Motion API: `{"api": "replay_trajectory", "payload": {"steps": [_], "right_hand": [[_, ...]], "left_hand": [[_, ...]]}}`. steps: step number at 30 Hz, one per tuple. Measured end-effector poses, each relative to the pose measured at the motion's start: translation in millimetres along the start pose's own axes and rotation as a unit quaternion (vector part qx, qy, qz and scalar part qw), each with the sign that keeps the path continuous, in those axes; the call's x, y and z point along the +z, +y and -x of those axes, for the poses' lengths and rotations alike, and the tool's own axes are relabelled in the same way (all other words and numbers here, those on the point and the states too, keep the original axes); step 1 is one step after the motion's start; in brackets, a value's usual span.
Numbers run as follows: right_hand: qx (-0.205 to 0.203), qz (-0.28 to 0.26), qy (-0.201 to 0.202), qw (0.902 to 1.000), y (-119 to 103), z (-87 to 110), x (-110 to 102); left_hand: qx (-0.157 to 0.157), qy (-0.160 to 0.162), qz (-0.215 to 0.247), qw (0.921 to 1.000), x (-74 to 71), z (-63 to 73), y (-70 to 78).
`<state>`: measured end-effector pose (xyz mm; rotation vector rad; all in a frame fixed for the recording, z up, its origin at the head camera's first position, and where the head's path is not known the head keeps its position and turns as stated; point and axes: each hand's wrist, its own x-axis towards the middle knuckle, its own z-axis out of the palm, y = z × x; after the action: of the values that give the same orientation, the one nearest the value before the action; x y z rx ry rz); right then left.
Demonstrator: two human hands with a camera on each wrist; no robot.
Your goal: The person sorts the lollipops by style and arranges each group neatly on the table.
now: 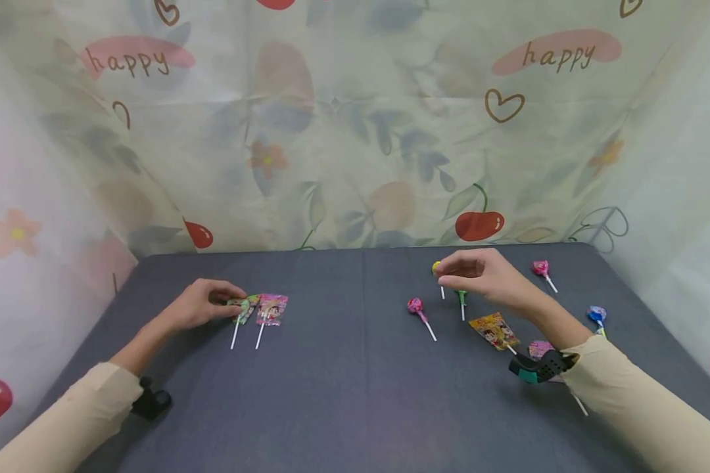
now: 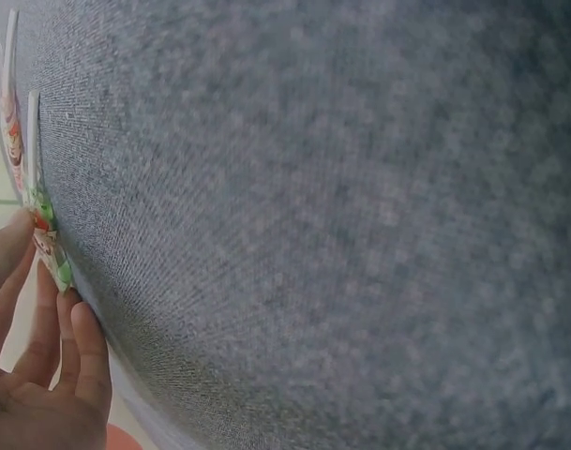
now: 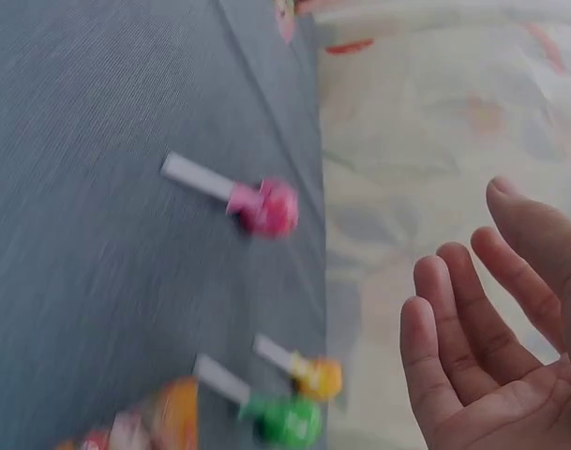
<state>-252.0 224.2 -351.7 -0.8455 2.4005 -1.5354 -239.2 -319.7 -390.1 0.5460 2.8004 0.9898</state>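
Note:
On the left of the table, my left hand [image 1: 204, 304] pinches the edge of a lollipop in a flat green wrapper [image 1: 248, 307], its white stick pointing toward me. Thumb and fingertips meet its wrapper [image 2: 49, 239] in the left wrist view. Right beside it lies a lollipop in a flat pink wrapper [image 1: 273, 309]. My right hand [image 1: 491, 279] hovers above the far right side with bent, parted fingers and holds nothing. Nearest to it are a yellow ball lollipop [image 3: 319, 378] and a green ball lollipop [image 3: 290, 420], both partly covered by the hand in the head view.
Around the right arm lie a pink-red ball lollipop [image 1: 415, 305], an orange flat-wrapped lollipop [image 1: 494, 330], a pink lollipop [image 1: 541, 267], a blue one [image 1: 597, 314] and a purple-pink wrapper [image 1: 540, 349] partly under the wrist. A patterned curtain [image 1: 343, 131] hangs behind the dark table [image 1: 343, 394].

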Motion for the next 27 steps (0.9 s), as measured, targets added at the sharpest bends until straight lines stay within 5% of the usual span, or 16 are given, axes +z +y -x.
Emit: {"api": "replay_trajectory", "payload": {"steps": [15,22,27], "right_hand": [[0.040,0.050,-0.024,0.9976,31,54.3,-44],[-0.005,0.036,-0.088,0.9954,45,68.8,-52],[-0.026,0.045,-0.080,0.9954,55,75.7,-49]], "left_hand": [[-0.003,-0.005,0.003,1.0000,0.3,-1.8,-3.1],[0.003,-0.007,0.007,0.9999,0.6,-1.8,-3.6],[-0.003,-0.005,0.005,1.0000,1.3,-2.4,-2.6]]}}
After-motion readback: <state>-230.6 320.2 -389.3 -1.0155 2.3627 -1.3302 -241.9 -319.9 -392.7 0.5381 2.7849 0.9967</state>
